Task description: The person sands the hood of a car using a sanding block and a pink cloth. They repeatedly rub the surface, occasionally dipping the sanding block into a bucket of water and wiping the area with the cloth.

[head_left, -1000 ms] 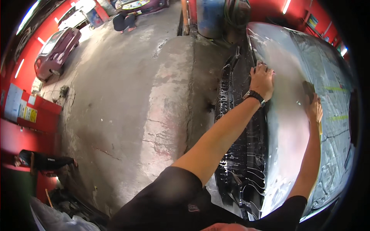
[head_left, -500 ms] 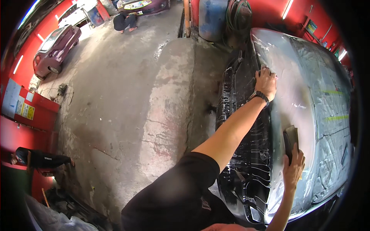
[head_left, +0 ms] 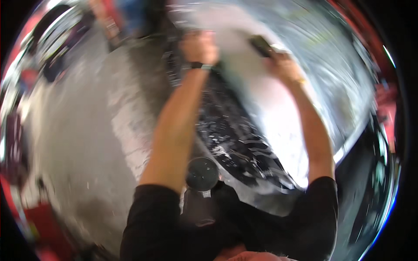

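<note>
My right hand (head_left: 283, 65) grips a dark, flat sanding block (head_left: 260, 45), which lies against the whitish, pinkish-grey car panel (head_left: 244, 65). My left hand (head_left: 200, 47), with a dark band at the wrist, is over the near edge of that panel, where it meets the black bumper (head_left: 226, 117). Motion smears the left fingers, so their shape does not show. White drips and splashes streak the bumper. Beyond the bare panel, cloudy plastic sheeting (head_left: 313, 48) covers the car.
A dark round container (head_left: 202, 174) is below my arms, close to my body. Grey concrete floor (head_left: 87, 143) with a paler strip lies to the left. A blurred blue drum (head_left: 135, 15) stands at the back, and a dark car (head_left: 65, 39) at the far left.
My view has turned, so the car now runs diagonally across the upper right. Both arms reach farther forward over the panel. The sanding block stays in my right hand.
</note>
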{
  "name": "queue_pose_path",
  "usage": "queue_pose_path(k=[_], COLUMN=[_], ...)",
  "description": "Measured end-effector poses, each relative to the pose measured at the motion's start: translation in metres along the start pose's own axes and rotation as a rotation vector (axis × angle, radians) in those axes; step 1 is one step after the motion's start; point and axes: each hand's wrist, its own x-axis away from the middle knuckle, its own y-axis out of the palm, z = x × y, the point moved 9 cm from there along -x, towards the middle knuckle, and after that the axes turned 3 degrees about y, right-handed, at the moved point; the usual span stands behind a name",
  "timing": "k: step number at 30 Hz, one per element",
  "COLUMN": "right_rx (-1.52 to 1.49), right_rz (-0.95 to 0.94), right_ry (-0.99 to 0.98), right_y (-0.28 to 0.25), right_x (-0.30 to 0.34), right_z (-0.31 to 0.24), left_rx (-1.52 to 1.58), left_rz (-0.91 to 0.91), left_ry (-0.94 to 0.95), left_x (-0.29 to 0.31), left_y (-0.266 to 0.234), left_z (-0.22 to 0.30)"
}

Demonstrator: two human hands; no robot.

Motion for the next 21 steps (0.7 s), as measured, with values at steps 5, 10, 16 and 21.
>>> queue_pose_path(k=[5,10,16,21], right_rx=[-0.256,-0.122,-0.146,-0.313], right_rz=[0.080,-0.085,-0.090,0.064], right_ry=[-0.133,0.208,0.128,-0.215], right_y=[-0.082,-0.020,-0.020,-0.075], right_x=[0.107,0.006,0.001,0.109], right_z=[-0.043,0.054,0.019,-0.015], left_rx=[-0.032,0.011,-0.009,-0.066], left_rz=[-0.103,-0.173,-0.144,-0.197], left_ry=[-0.059,-0.091,-0.111,-0.139], left_x=[-0.006,-0.006,-0.001,0.000], left_y=[0.001,0.016,0.015,0.008], left_z=[-0.021,0.017,-0.013,-0.012])
